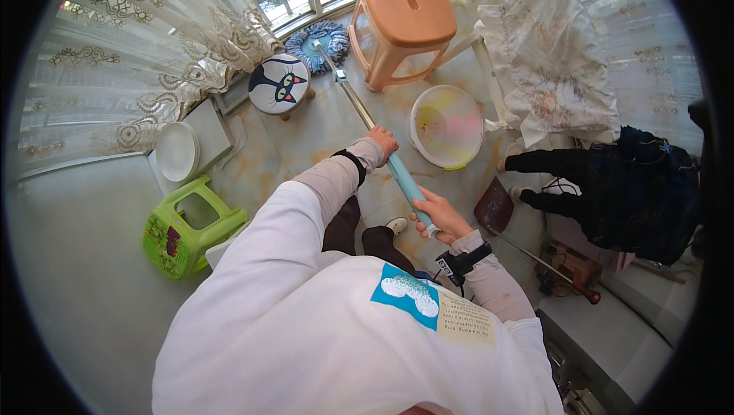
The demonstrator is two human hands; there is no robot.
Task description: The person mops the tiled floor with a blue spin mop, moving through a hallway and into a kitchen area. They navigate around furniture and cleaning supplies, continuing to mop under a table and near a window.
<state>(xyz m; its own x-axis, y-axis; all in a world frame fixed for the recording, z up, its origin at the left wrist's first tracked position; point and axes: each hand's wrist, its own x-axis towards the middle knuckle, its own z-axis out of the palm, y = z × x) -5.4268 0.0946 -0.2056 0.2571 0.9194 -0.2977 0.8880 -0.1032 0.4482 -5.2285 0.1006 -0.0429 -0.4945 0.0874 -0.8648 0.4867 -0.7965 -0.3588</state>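
Note:
Both hands grip the handle of a mop (405, 178), whose pole has a teal sleeve below and bare metal above. My left hand (383, 143) is wrapped around the pole near the top of the teal sleeve. Lower down, close to the pale end cap, my right hand (440, 214) holds the same sleeve. The pole slants away to a round blue-and-white fringed mop head (319, 48) on the tile floor by the window. That head lies between a low cat-print stool (280, 83) and a tall orange plastic stool (409, 10).
A white bucket (447, 127) stands right of the pole. Beyond it are a cloth-covered piece (550, 65), a dustpan (494, 206) with a long handle, and a person in dark clothes (636, 185). A green plastic stool (192, 225) and lace curtains (143, 42) are at left.

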